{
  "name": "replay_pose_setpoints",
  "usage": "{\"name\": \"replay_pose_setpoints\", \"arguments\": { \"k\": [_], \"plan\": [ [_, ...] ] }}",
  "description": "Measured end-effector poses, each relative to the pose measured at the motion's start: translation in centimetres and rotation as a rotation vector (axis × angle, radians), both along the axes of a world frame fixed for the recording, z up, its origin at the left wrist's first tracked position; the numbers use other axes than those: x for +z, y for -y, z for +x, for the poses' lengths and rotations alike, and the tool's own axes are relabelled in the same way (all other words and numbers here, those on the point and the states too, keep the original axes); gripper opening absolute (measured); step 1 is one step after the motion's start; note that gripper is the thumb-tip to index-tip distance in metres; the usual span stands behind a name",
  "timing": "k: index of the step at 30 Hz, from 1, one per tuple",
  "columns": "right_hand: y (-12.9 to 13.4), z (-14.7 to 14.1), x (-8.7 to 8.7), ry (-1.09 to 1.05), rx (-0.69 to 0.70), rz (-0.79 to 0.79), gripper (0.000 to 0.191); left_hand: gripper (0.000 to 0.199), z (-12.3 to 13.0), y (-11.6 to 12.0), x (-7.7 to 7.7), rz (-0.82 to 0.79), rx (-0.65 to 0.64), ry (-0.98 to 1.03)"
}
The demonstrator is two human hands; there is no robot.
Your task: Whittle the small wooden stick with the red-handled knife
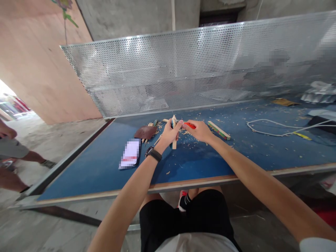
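My left hand, with a dark watch on its wrist, is closed around a pale wooden stick. The stick's pointed upper end shows above the fingers and its square lower end sticks out below. My right hand grips a red-handled knife, just right of the left thumb. The knife's blade is too small to make out clearly. Wood shavings are scattered on the blue table under and around both hands.
Left of my hands lie a phone and a brown sheet over thin sticks. A painted wooden bar and a white cable are to the right. A perforated metal panel stands behind. Another person's leg is at left.
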State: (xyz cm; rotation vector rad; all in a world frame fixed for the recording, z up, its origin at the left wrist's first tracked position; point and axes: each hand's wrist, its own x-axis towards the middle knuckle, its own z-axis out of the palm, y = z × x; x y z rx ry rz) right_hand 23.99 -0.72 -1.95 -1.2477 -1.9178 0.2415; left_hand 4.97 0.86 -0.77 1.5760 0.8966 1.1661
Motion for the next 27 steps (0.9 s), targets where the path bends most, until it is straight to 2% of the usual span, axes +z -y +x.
{"name": "replay_pose_setpoints", "arguments": {
  "k": [4,10,14,18,23,25,27],
  "plan": [
    [-0.1,0.8,0.2,0.023,0.006,-0.008,0.066,0.049,-0.2,-0.2,-0.3,0.041,-0.020,-0.109],
    [0.0,1.4,0.5,0.050,-0.012,-0.013,0.063,0.052,-0.2,-0.3,-0.3,0.010,-0.031,-0.123],
    [0.1,1.4,0.5,0.076,-0.036,-0.007,0.062,0.048,-0.7,-0.4,-0.2,0.088,-0.027,-0.144],
    [0.2,1.1,0.4,0.146,-0.129,0.055,0.058,0.046,-1.2,-0.3,0.1,0.196,0.003,-0.196],
    [0.2,0.6,0.4,0.178,-0.265,0.142,0.063,0.050,-0.8,-0.5,0.0,0.188,0.091,-0.210],
    [0.2,0.6,0.4,0.152,-0.261,0.138,0.063,0.052,-0.6,-0.5,0.0,0.162,0.116,-0.219],
    [0.2,0.7,0.4,0.123,-0.198,0.107,0.061,0.052,-0.6,-0.4,-0.1,0.140,0.113,-0.223]
  ]
}}
